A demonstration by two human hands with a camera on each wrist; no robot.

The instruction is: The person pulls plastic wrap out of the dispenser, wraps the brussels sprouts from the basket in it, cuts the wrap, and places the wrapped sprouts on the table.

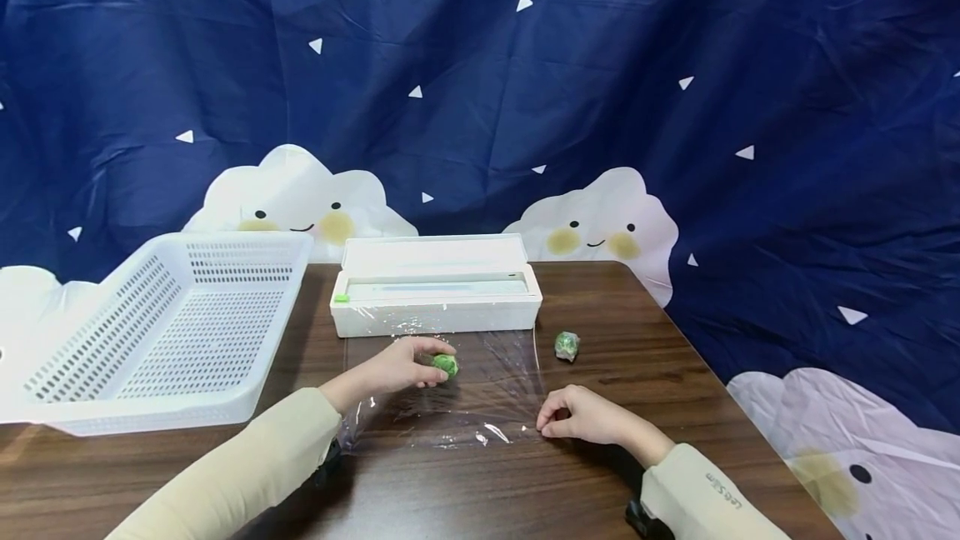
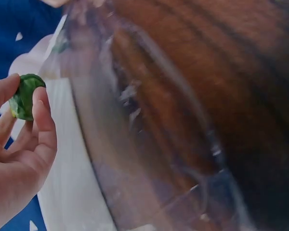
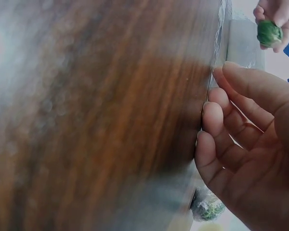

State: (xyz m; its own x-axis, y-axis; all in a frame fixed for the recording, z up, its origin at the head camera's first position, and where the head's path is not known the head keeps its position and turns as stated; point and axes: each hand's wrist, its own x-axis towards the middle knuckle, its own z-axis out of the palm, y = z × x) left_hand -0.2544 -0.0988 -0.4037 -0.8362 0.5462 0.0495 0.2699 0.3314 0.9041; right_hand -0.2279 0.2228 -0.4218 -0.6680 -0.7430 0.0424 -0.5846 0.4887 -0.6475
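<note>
Between thumb and fingers, my left hand (image 1: 405, 367) pinches a small green Brussels sprout (image 1: 446, 365) above a sheet of cling film (image 1: 480, 407). The film stretches from a white dispenser box (image 1: 435, 319) towards me across the wooden table. At the film's near right corner, my right hand (image 1: 588, 417) pinches the edge of it between thumb and forefinger. The right wrist view shows the thumb and index fingertips (image 3: 226, 67) meeting at the film's edge, with the other fingers curled. A second sprout (image 1: 567, 346), wrapped in film, lies on the table beyond the right hand.
A white perforated plastic basket (image 1: 258, 373) stands on the left of the table (image 1: 637, 315). The dispenser's lid (image 1: 435, 252) is raised, and a green slider (image 1: 342, 298) sits at its left end. Behind the table hangs a dark blue cloth (image 1: 480, 90) with clouds.
</note>
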